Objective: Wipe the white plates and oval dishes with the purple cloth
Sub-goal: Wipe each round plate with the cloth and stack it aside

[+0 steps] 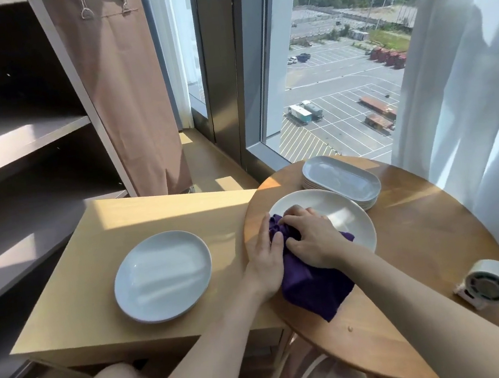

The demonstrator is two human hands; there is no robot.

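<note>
– Sunlit corner by a tall window (339, 83): dark shelves (15, 139) and a brown curtain (123, 94) on the left, then a low wooden cabinet (163, 212) with a white plate (163, 276) lying on it. One plate or two stacked?
– It looks like two from the doubled rim, but I cannot be sure. Next comes the left hand (267, 265), fingers straight and flat against the near-left rim of the second plate (321, 197), which lies on the round table (422, 246).
– And the purple cloth (314, 290)?
– Bunched on that plate under the right hand (310, 237), whose fingers curl over it and grasp it. The loose tail trails off the plate toward the person.
– What could go wrong?
– That plate sits close to the table's left edge, above the lower cabinet. A hard sweep leftward, with only a flat hand bracing it, could push it over the lip. A sweep the other way could knock the pile of oval dishes (341, 180) just behind it. The trailing tail might also snag and drag.
– Further right?
– A tape roll (486, 285) near the table edge, well apart from the dishes, then a sheer white curtain (466, 99). Glare on the glaze may hide missed smears.
</note>
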